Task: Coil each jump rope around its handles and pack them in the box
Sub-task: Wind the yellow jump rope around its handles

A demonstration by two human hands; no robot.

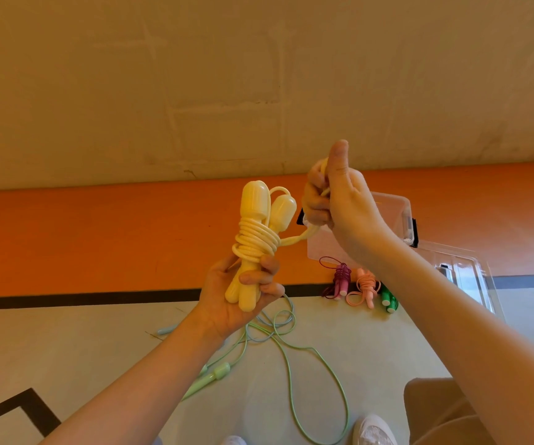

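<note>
jump ropes: 6 | coiled: 4 (256, 242) | loose on floor: 2 (291, 364) | box: 1 (400, 216) | lid: 1 (464, 271)

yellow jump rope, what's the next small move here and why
Probably swing the right hand round the handles once more. The yellow jump rope is coiled in several turns on its two handles, which the left hand holds, but a short tail runs from the coil into the right hand's grip.
</note>
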